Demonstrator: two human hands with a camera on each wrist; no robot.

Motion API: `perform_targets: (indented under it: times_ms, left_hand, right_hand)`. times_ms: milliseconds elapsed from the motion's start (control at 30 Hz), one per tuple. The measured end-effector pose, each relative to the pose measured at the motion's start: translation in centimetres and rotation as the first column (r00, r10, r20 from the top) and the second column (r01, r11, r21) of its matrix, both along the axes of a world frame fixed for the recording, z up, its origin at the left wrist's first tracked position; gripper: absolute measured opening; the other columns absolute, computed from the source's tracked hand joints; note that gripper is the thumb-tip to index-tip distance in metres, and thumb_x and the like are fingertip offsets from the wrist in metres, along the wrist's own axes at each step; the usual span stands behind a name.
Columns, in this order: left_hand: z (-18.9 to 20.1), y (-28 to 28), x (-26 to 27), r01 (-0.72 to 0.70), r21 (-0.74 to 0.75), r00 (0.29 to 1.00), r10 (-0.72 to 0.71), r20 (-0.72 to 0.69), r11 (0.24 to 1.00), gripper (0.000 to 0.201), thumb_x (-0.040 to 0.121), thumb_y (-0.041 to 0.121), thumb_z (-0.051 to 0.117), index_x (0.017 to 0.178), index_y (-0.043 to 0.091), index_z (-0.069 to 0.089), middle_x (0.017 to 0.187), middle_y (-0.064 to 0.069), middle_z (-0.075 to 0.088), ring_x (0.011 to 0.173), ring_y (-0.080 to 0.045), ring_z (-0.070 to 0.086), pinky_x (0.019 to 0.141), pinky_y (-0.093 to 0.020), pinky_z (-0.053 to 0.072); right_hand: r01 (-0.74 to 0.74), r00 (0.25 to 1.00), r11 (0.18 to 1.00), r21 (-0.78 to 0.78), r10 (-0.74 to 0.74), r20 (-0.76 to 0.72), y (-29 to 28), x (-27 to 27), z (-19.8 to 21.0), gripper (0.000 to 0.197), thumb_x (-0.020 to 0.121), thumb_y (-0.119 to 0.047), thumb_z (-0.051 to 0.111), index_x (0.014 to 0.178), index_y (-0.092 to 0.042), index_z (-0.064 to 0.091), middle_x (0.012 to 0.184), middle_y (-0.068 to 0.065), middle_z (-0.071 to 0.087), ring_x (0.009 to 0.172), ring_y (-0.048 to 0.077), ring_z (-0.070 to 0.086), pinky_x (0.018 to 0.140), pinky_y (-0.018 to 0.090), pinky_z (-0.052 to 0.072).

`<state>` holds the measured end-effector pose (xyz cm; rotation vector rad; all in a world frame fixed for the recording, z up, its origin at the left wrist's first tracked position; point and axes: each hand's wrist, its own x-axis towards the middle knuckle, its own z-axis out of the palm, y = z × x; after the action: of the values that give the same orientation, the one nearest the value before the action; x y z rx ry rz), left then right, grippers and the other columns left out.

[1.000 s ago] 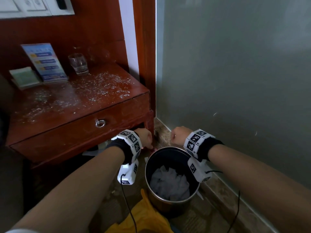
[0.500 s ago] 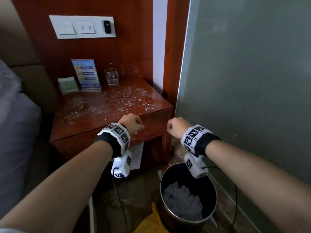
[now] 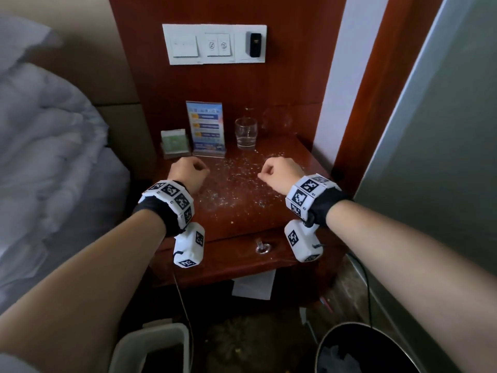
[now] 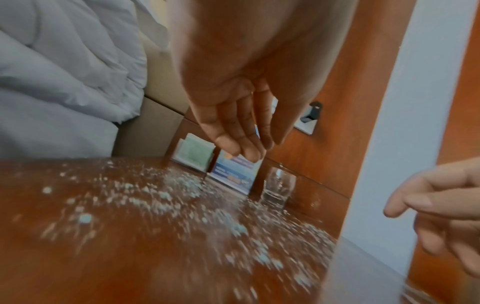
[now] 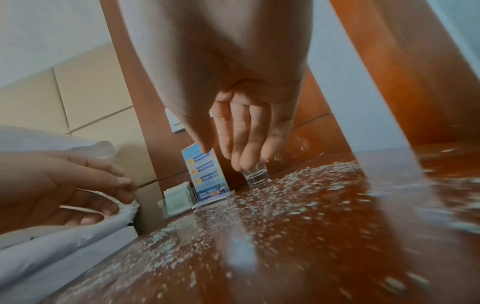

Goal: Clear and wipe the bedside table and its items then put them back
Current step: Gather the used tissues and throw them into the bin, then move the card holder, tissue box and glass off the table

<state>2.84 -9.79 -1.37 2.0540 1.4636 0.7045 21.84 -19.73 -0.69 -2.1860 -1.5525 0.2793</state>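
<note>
The red-brown bedside table [image 3: 242,219] is strewn with white crumbs [image 3: 236,181]. At its back stand a green card holder [image 3: 174,141], a blue sign card [image 3: 207,129] and a clear glass [image 3: 246,133]. My left hand [image 3: 188,173] hovers over the left of the top, in front of the sign. Over the right side hovers my right hand [image 3: 279,172]. Both hold nothing, with loosely curled fingers. In the left wrist view, my left hand [image 4: 239,131] hangs above the crumbs [image 4: 182,195]. The right wrist view has my right hand [image 5: 246,139] hanging before the glass [image 5: 257,176].
A bed with a white duvet [image 3: 48,157] lies left of the table. A switch panel [image 3: 215,44] is on the wall behind. On the floor stand a white bin [image 3: 150,345] and a black bucket [image 3: 363,348]. A grey wall [image 3: 430,157] closes the right side.
Both hands rose from beside the bucket on the floor to above the tabletop. The head view lifted from the floor to the table and wall.
</note>
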Motion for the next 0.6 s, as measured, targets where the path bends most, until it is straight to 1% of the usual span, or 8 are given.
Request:
perform_targets:
  times_ms: [67, 100, 167, 200, 300, 400, 500, 600]
  left_hand:
    - [0.4, 2.7, -0.6, -0.042, -0.021, 0.999, 0.042, -0.001, 0.999, 0.008, 0.090, 0.021, 0.060, 0.089, 0.015, 0.066, 0.093, -0.007, 0.065, 0.085, -0.022, 0.058, 0.074, -0.030, 0.046]
    - [0.4, 3.3, -0.8, -0.050, -0.027, 0.999, 0.050, -0.004, 0.998, 0.008, 0.091, 0.021, 0.059, 0.089, 0.015, 0.065, 0.093, -0.007, 0.064, 0.084, -0.021, 0.057, 0.074, -0.030, 0.045]
    - [0.8, 5.7, -1.3, -0.085, -0.042, 0.996, 0.085, 0.001, 0.996, 0.010, 0.091, 0.021, 0.059, 0.093, 0.013, 0.065, 0.096, -0.009, 0.064, 0.085, -0.022, 0.056, 0.075, -0.030, 0.045]
    - [0.9, 6.6, -1.4, -0.102, -0.047, 0.995, 0.103, 0.006, 0.994, 0.012, 0.091, 0.021, 0.060, 0.096, 0.012, 0.065, 0.098, -0.010, 0.064, 0.087, -0.023, 0.056, 0.077, -0.030, 0.045]
    - [1.0, 9.5, -1.7, -0.142, -0.060, 0.990, 0.143, 0.010, 0.988, 0.018, 0.090, 0.021, 0.061, 0.103, 0.010, 0.064, 0.105, -0.012, 0.064, 0.093, -0.026, 0.058, 0.079, -0.031, 0.045]
    - [0.7, 11.7, -1.8, -0.155, -0.069, 0.988, 0.156, 0.008, 0.985, 0.023, 0.089, 0.020, 0.061, 0.109, 0.008, 0.061, 0.111, -0.014, 0.064, 0.102, -0.030, 0.059, 0.084, -0.032, 0.046]
    - [-0.1, 13.5, -1.8, -0.168, -0.082, 0.985, 0.170, 0.018, 0.982, 0.030, 0.089, 0.018, 0.061, 0.117, 0.008, 0.056, 0.115, -0.014, 0.062, 0.107, -0.030, 0.057, 0.086, -0.032, 0.044]
    - [-1.1, 15.0, -1.8, -0.189, -0.080, 0.982, 0.190, -0.004, 0.979, 0.042, 0.087, 0.019, 0.062, 0.125, 0.009, 0.048, 0.125, -0.015, 0.053, 0.112, -0.032, 0.054, 0.093, -0.037, 0.044]
  right_hand:
    - [-0.015, 1.000, 1.000, -0.005, 0.015, -0.006, 3.1, -0.3, 0.2, 0.020, 0.091, -0.032, 0.057, 0.097, -0.015, 0.066, 0.088, 0.002, 0.069, 0.077, 0.020, 0.063, 0.058, 0.024, 0.042]
    - [-0.012, 1.000, 1.000, -0.005, 0.012, -0.009, 3.8, -0.3, 0.1, 0.019, 0.091, -0.032, 0.058, 0.097, -0.015, 0.066, 0.087, 0.002, 0.068, 0.075, 0.019, 0.062, 0.055, 0.024, 0.040]
    - [-0.018, 0.999, 1.000, -0.009, 0.017, -0.029, 6.6, -0.5, 0.4, 0.018, 0.091, -0.031, 0.058, 0.098, -0.015, 0.065, 0.089, 0.003, 0.069, 0.074, 0.019, 0.062, 0.052, 0.022, 0.038]
    - [-0.022, 0.999, 1.000, -0.012, 0.022, -0.035, 7.7, -0.5, 0.5, 0.019, 0.091, -0.031, 0.058, 0.100, -0.016, 0.064, 0.091, 0.004, 0.069, 0.075, 0.020, 0.062, 0.054, 0.023, 0.039]
    - [-0.014, 1.000, 1.000, -0.013, 0.014, -0.013, 11.2, -0.5, 0.8, 0.024, 0.091, -0.031, 0.057, 0.109, -0.016, 0.060, 0.100, 0.005, 0.068, 0.085, 0.021, 0.062, 0.066, 0.026, 0.041]
    - [0.013, 1.000, 0.999, 0.035, -0.013, 0.000, 14.2, -0.5, 1.1, 0.034, 0.091, -0.035, 0.057, 0.119, -0.016, 0.055, 0.111, 0.005, 0.065, 0.098, 0.024, 0.062, 0.073, 0.028, 0.044]
    - [0.041, 0.998, 0.994, 0.100, -0.036, -0.054, 16.9, -0.8, 1.3, 0.046, 0.090, -0.037, 0.059, 0.129, -0.015, 0.047, 0.122, 0.007, 0.059, 0.108, 0.024, 0.058, 0.077, 0.029, 0.043]
    - [0.058, 0.993, 0.979, 0.195, -0.036, -0.111, 19.0, -1.4, 1.9, 0.060, 0.089, -0.034, 0.060, 0.139, -0.015, 0.034, 0.133, 0.009, 0.048, 0.115, 0.026, 0.053, 0.081, 0.032, 0.044]
